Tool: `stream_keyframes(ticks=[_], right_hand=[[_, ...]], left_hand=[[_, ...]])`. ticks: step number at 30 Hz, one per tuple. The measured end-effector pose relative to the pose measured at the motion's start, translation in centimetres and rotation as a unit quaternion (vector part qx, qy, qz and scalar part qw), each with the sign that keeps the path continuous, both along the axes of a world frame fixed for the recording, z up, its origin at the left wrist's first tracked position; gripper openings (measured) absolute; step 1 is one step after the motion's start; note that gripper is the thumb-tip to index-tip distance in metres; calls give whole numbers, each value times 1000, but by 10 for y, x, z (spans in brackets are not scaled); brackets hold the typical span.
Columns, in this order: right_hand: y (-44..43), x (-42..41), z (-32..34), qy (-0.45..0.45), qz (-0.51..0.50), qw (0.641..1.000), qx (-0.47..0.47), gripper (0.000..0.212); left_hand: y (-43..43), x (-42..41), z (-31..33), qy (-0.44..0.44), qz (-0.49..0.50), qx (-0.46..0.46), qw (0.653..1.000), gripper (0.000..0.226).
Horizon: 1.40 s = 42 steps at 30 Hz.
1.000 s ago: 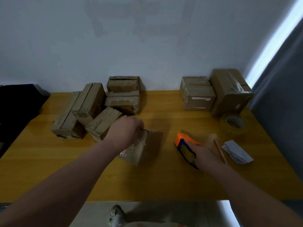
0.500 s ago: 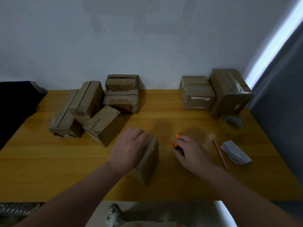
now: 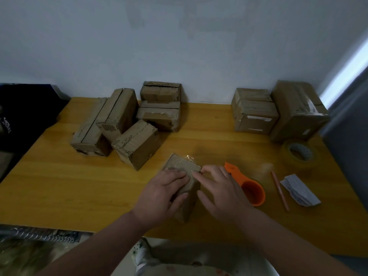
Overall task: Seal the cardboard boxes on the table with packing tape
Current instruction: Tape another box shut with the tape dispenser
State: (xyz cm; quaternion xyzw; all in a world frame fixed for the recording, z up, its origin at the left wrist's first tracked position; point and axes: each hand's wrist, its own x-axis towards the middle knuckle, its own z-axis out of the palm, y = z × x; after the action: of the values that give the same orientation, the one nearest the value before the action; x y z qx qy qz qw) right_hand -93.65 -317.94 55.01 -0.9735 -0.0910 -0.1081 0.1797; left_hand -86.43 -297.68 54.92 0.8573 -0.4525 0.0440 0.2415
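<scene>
The left hand (image 3: 163,194) grips the small cardboard box (image 3: 182,166) from its left, fingers curled over the top and thumb on the near face, while the right hand (image 3: 221,190) holds its right side, fingertips on the shiny taped top edge. The box stands near the front middle of the surface (image 3: 59,186), with the orange tape dispenser (image 3: 252,189) just beside the right hand. Farther right lie a pen (image 3: 278,190), folded paper (image 3: 300,191) and a tape roll (image 3: 300,155); more boxes (image 3: 119,124) are piled at the back.
</scene>
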Motion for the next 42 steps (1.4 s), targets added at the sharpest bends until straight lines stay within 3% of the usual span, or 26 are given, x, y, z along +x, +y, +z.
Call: stream_keyframes(ticks=[6, 10, 12, 15, 18, 20, 28, 31, 34, 36, 39, 42], right_hand=[[-3, 15, -3, 18, -6, 1000, 19, 48], [-1, 22, -2, -51, -70, 985, 148, 23], [1, 30, 0, -5, -142, 957, 253, 27], [5, 42, 2, 155, -193, 884, 396, 41], [7, 50, 0, 166, -186, 855, 455, 15], [8, 54, -1, 147, -188, 862, 446, 11], [11, 56, -8, 35, -184, 926, 329, 42], [13, 58, -3, 25, -212, 928, 304, 52], [13, 60, 5, 46, -271, 903, 330, 44], [13, 57, 10, 24, -278, 908, 312, 44], [15, 53, 12, -61, -159, 968, 187, 32], [19, 55, 8, -26, -61, 992, 111, 21]], left_hand=[[-1, 2, -4, -5, 1, -5, 1000, 41], [-2, 0, -5, -18, 0, -3, 1000, 41], [-2, 0, -6, -20, 3, -6, 1000, 40], [-2, 1, -7, -22, 1, -7, 1000, 40], [-2, 1, -6, -20, -2, -2, 1000, 41], [-3, 1, -6, -18, -1, -3, 1000, 42], [-4, 1, -4, -17, 0, 0, 1000, 46], [-4, 3, -3, -22, -4, 4, 1000, 44], [-3, 6, -3, -11, -12, -13, 1000, 36], [-2, 9, 0, -16, -18, -26, 999, 34], [0, 14, 8, -41, 10, -57, 998, 31], [2, 22, 11, -51, 119, -64, 989, 31]])
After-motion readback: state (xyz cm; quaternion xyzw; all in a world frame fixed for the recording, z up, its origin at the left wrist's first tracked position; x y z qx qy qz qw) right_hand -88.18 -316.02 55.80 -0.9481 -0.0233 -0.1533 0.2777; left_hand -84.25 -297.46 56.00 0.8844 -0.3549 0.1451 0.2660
